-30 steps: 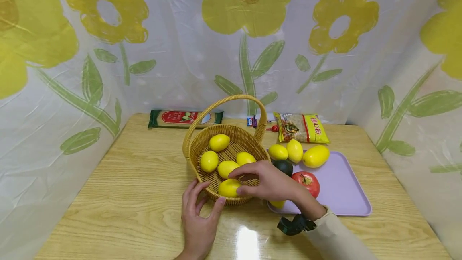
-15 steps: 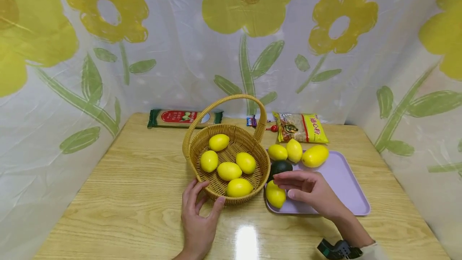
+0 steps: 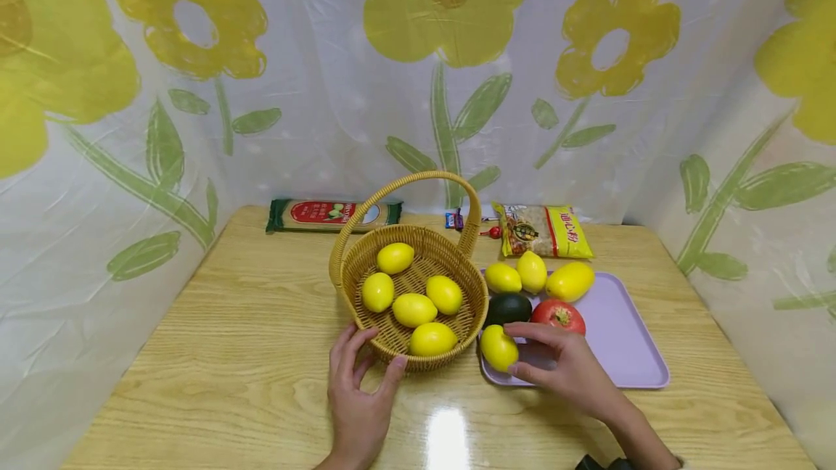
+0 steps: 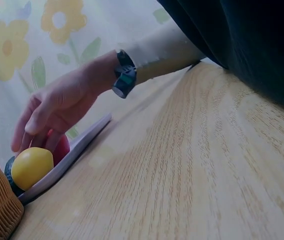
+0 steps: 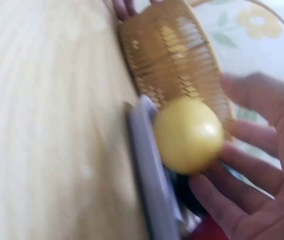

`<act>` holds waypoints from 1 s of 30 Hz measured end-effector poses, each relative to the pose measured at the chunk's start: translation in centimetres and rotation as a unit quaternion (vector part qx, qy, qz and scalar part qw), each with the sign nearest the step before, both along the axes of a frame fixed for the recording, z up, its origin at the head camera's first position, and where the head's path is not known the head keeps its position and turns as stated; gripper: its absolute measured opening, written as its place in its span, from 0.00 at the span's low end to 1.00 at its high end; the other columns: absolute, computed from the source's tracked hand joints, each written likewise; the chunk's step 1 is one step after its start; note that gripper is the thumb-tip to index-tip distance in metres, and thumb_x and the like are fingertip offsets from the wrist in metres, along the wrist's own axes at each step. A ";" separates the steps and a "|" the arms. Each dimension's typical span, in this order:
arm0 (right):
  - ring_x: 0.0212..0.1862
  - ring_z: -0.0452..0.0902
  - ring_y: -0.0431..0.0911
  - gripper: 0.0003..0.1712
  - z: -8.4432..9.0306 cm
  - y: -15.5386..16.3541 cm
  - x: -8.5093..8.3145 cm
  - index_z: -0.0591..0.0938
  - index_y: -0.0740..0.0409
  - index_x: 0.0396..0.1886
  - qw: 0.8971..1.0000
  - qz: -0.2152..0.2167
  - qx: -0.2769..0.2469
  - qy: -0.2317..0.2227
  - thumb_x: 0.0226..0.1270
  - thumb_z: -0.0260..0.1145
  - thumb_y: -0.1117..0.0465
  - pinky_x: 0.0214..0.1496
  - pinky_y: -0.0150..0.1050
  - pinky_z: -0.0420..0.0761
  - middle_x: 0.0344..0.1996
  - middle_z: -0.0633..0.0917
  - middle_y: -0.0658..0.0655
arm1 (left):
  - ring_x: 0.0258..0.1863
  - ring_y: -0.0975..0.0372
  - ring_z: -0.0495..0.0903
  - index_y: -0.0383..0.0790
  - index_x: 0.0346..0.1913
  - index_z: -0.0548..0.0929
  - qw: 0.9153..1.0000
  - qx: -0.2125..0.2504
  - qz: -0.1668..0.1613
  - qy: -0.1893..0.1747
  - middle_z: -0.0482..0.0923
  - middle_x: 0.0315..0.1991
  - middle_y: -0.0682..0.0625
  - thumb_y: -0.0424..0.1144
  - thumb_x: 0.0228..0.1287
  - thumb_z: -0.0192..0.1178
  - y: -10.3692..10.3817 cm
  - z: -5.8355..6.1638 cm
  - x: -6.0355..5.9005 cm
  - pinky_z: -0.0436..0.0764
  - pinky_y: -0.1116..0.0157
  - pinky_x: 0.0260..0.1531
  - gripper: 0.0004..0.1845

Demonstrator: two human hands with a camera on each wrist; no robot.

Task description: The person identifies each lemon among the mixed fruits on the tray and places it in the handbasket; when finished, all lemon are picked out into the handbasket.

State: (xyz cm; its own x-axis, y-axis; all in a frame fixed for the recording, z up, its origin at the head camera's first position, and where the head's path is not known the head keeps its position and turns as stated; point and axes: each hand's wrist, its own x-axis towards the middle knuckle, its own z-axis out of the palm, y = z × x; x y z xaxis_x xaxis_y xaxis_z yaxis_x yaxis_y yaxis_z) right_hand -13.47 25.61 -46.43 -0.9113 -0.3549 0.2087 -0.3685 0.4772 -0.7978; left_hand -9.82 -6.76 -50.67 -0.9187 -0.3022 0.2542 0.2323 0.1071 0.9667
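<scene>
Several yellow lemons (image 3: 414, 310) lie in a round wicker basket (image 3: 480, 267) with a tall handle. My left hand (image 3: 359, 397) holds the basket's near left side, thumb and fingertips at the rim. My right hand (image 3: 564, 365) reaches round another lemon (image 3: 499, 349) on the front left corner of a lilac tray (image 3: 627, 339). In the right wrist view, the fingers spread beside that lemon (image 5: 189, 135) without closing on it. In the left wrist view, the lemon (image 4: 33, 168) sits at the tray's edge, with the right hand (image 4: 62, 107) over it.
On the tray are a dark green avocado-like fruit (image 3: 508, 309) and a red pomegranate-like fruit (image 3: 558, 315). More lemons (image 3: 532, 272) lie along its back edge. Behind are a yellow food packet (image 3: 545, 231), a green-ended packet (image 3: 333, 215) and small wrapped sweets (image 3: 455, 220).
My right hand has let go of a lemon in the basket, which has settled slightly right, and has moved right to the lemon at the tray's corner. The left hand stays put.
</scene>
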 end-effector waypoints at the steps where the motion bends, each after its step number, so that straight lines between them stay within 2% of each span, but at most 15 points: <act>1: 0.62 0.86 0.41 0.26 -0.3 -0.3 0.0 0.89 0.50 0.65 1.000 -0.007 -0.001 0.003 0.68 0.83 0.57 0.64 0.36 0.88 0.61 0.91 0.51 | 0.79 0.46 0.66 0.38 0.68 0.80 1.000 0.000 0.000 0.002 0.60 0.81 0.41 0.34 0.68 0.78 0.0 0.0 0.0 0.79 0.74 0.69 0.28; 5: 0.62 0.86 0.41 0.26 -0.9 -1.2 0.0 0.88 0.53 0.66 1.000 -0.017 -0.022 -0.008 0.69 0.82 0.59 0.61 0.31 0.88 0.62 0.89 0.56 | 0.78 0.47 0.67 0.38 0.69 0.80 1.000 -0.002 0.001 0.000 0.60 0.81 0.42 0.34 0.68 0.78 0.1 0.0 0.1 0.79 0.74 0.69 0.28; 9: 0.59 0.87 0.41 0.25 -0.4 -1.2 0.1 0.87 0.53 0.65 0.999 -0.016 -0.031 -0.014 0.70 0.81 0.61 0.59 0.30 0.88 0.61 0.89 0.58 | 0.78 0.50 0.67 0.37 0.69 0.80 1.000 -0.003 0.001 -0.006 0.60 0.81 0.43 0.33 0.68 0.78 0.1 0.0 0.0 0.79 0.73 0.70 0.29; 12: 0.57 0.88 0.40 0.25 1.2 -0.8 -0.2 0.87 0.53 0.66 0.999 -0.009 -0.049 -0.011 0.71 0.79 0.63 0.59 0.31 0.89 0.61 0.88 0.59 | 0.78 0.50 0.67 0.38 0.69 0.80 1.000 -0.003 0.001 -0.006 0.60 0.81 0.43 0.34 0.68 0.78 0.1 -0.1 0.0 0.79 0.73 0.70 0.29; 17: 0.59 0.88 0.43 0.25 4.8 -0.8 -2.0 0.85 0.56 0.68 0.996 0.049 -0.075 -0.010 0.73 0.76 0.68 0.60 0.35 0.90 0.64 0.86 0.62 | 0.79 0.45 0.67 0.38 0.69 0.80 1.000 -0.005 0.003 0.003 0.61 0.80 0.41 0.33 0.68 0.77 0.0 0.0 0.0 0.79 0.74 0.69 0.28; 20: 0.60 0.88 0.43 0.24 6.3 -1.6 -3.6 0.85 0.52 0.68 0.996 0.085 -0.034 0.000 0.74 0.76 0.65 0.61 0.38 0.90 0.65 0.87 0.57 | 0.79 0.44 0.67 0.37 0.68 0.80 1.000 -0.005 0.003 0.004 0.61 0.80 0.41 0.32 0.68 0.77 0.0 0.1 -0.1 0.79 0.74 0.69 0.28; 24: 0.58 0.87 0.40 0.23 7.3 -3.8 -5.5 0.86 0.43 0.66 0.991 0.107 0.073 0.023 0.74 0.78 0.56 0.61 0.42 0.89 0.61 0.90 0.46 | 0.78 0.47 0.67 0.37 0.68 0.80 1.000 -0.006 0.005 -0.003 0.61 0.81 0.43 0.33 0.68 0.78 0.0 0.1 0.0 0.79 0.73 0.69 0.29; 27: 0.56 0.85 0.39 0.22 7.6 -5.5 -6.5 0.87 0.42 0.65 0.982 0.128 0.135 0.021 0.74 0.78 0.54 0.60 0.43 0.88 0.59 0.90 0.44 | 0.78 0.48 0.67 0.40 0.68 0.80 1.000 -0.007 0.004 -0.007 0.61 0.80 0.43 0.32 0.68 0.78 0.0 0.1 0.0 0.79 0.73 0.70 0.28; 30: 0.50 0.83 0.41 0.21 7.7 -7.0 -7.1 0.89 0.46 0.63 0.976 0.149 0.156 0.006 0.73 0.78 0.57 0.53 0.40 0.86 0.58 0.90 0.46 | 0.79 0.47 0.67 0.42 0.68 0.81 1.000 -0.008 0.001 -0.005 0.61 0.81 0.43 0.33 0.68 0.77 0.0 0.1 0.0 0.79 0.72 0.70 0.28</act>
State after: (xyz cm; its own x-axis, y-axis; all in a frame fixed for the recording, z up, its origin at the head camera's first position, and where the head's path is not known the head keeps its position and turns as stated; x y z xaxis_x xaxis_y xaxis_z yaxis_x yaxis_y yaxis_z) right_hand -20.54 18.63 -38.74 -0.7556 -0.6525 0.0579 -0.5365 0.5656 -0.6264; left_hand -9.80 -6.78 -50.60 -0.9204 -0.3007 0.2500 0.2226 0.1230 0.9671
